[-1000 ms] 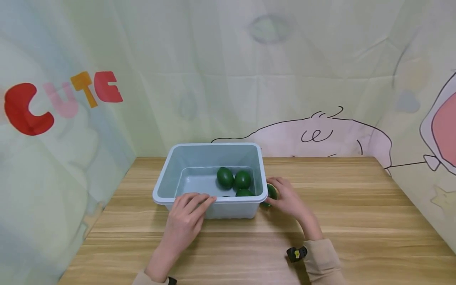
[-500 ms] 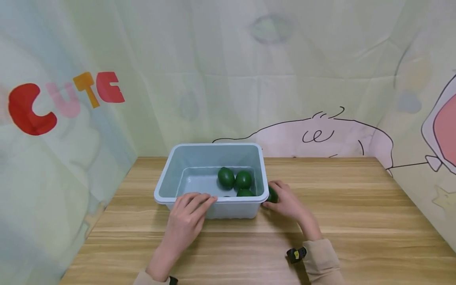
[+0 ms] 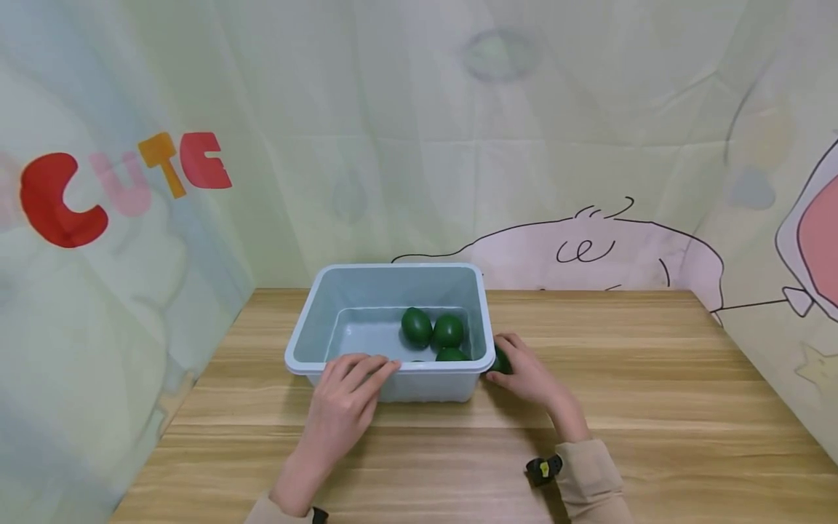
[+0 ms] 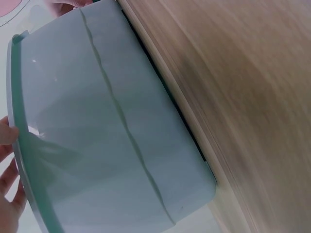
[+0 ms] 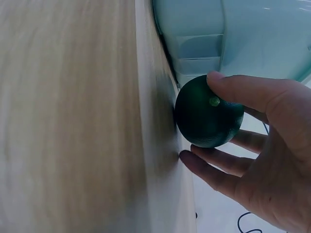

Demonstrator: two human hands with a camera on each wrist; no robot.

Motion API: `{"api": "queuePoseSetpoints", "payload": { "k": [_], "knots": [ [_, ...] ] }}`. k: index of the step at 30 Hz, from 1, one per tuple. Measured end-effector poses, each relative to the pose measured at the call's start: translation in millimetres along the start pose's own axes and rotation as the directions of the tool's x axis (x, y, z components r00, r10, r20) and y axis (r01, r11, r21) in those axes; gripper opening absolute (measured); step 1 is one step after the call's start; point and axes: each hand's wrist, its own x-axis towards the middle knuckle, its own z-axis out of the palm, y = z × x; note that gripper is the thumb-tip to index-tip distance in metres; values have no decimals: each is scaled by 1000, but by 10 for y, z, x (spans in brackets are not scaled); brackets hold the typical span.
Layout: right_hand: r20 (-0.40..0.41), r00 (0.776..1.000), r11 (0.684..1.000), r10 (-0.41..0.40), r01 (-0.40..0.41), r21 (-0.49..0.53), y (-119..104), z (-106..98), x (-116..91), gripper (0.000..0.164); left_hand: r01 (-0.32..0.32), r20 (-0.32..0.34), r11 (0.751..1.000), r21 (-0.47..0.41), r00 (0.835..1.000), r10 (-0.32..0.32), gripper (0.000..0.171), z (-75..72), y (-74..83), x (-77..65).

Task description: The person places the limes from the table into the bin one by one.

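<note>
A dark green avocado (image 5: 206,119) with a pale stem spot is in my right hand (image 3: 532,372), just outside the right wall of the light blue plastic bin (image 3: 399,389). In the right wrist view my thumb lies over it, and fingers show behind and below it. It sits close to the tabletop; whether it touches cannot be told. My left hand (image 3: 342,399) rests on the bin's front rim with bent fingers. Inside the bin, several more avocados (image 3: 448,332) lie toward the right; the front wall partly hides the nearest ones.
The bin stands on a wooden table (image 3: 655,393) near its back edge. Behind and beside the table hangs a printed cloth (image 3: 419,182) with cartoon drawings. A black wrist strap (image 3: 543,470) is on my right wrist.
My right fingers have closed further round the avocado, and the hand now covers more of it. The left hand stays on the rim. The head view has shifted slightly.
</note>
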Motion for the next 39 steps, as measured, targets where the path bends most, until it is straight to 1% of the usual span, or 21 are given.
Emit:
{"api": "queuePoseSetpoints", "payload": {
  "k": [6, 15, 18, 21, 30, 39],
  "knots": [
    [5, 1000, 999, 21, -21, 25, 17, 3, -5, 59, -4, -8, 1000, -1, 1000, 4, 37, 13, 1, -2],
    [-18, 1000, 1000, 17, -17, 25, 33, 6, -24, 58, -5, -2, 1000, 2, 1000, 5, 37, 13, 15, -4],
    [-24, 999, 999, 33, -32, 36, 38, 9, -26, 58, -4, -1, 1000, 0, 1000, 4, 37, 8, 15, -7],
    [-32, 999, 999, 31, -30, 37, 46, 2, -28, 58, 0, 3, 1000, 1, 1000, 0, 37, 5, 16, -11],
    [-28, 999, 998, 45, -44, 47, 46, -17, -25, 58, 3, 0, 1000, 1, 1000, -3, 37, 12, 13, -12],
    [-43, 998, 997, 45, -42, 61, 40, -38, -31, 57, 2, -3, 1000, 0, 1000, -2, 36, 13, 8, -6]
  ]
}}
